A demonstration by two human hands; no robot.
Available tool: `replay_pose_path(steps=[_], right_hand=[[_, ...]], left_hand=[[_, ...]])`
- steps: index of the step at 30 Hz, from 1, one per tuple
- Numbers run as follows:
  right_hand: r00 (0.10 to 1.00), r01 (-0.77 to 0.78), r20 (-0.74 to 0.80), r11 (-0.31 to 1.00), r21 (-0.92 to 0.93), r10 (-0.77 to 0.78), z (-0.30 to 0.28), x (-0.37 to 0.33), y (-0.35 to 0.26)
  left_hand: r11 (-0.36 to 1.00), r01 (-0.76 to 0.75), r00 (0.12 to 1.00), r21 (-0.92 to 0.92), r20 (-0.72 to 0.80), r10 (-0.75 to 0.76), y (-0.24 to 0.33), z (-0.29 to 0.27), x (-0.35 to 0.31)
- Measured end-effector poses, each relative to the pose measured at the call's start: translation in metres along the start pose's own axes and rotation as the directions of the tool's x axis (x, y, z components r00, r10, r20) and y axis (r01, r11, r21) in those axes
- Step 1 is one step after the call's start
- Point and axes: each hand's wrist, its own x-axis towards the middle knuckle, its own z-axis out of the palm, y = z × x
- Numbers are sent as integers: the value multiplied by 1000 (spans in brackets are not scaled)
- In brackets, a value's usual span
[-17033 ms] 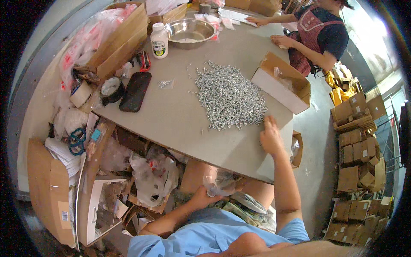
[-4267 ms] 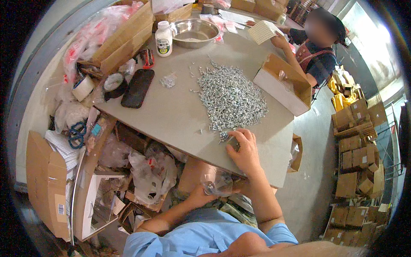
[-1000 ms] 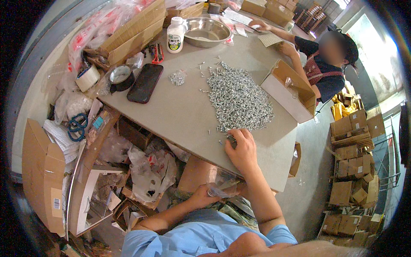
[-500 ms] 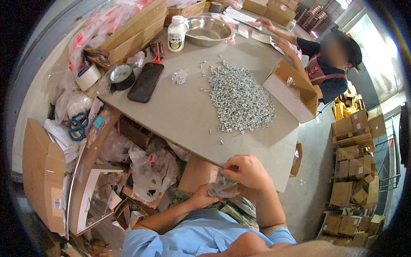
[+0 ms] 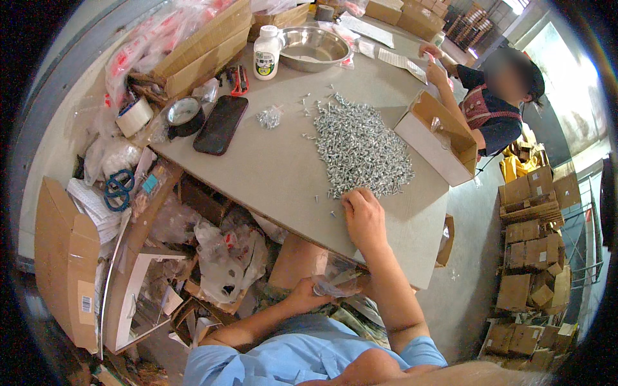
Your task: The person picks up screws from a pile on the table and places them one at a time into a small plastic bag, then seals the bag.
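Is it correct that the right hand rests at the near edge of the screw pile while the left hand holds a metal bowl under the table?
Not quite. The head view shows the left hand holding a clear plastic bag, not a metal bowl. The right hand does rest at the near edge of the screw pile.

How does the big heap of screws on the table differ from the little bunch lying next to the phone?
The big heap of screws spreads wide across the table, while the little bunch is a small tight clump. The right hand rests at the big heap's near edge; nothing touches the little bunch. The heap lies beside the open cardboard box, the bunch nearer the black phone. Both look like the same silvery screws.
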Motion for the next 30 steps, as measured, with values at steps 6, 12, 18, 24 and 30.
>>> replay_pose_path(steps=[6, 12, 18, 24, 30], right_hand=[[989, 10, 144, 998, 69, -20, -12, -5, -17], [987, 67, 143, 994, 89, -79, -9, -9, -24], [928, -33, 369, 974, 226, -54, -39, -42, -32], [875, -261, 483, 872, 413, 34, -53, -56, -25], [926, -207, 378, 836, 509, 0, -48, -57, -15]], left_hand=[[1000, -7, 1000, -29, -6, 7, -10, 0, 1], [999, -14, 1000, -48, 7, 14, -12, 1, 2], [997, -34, 999, -62, -29, 32, -15, 5, 0], [988, -141, 985, 65, -93, 147, -53, 5, 12], [993, -87, 993, 81, -67, 93, -32, 0, 19]])
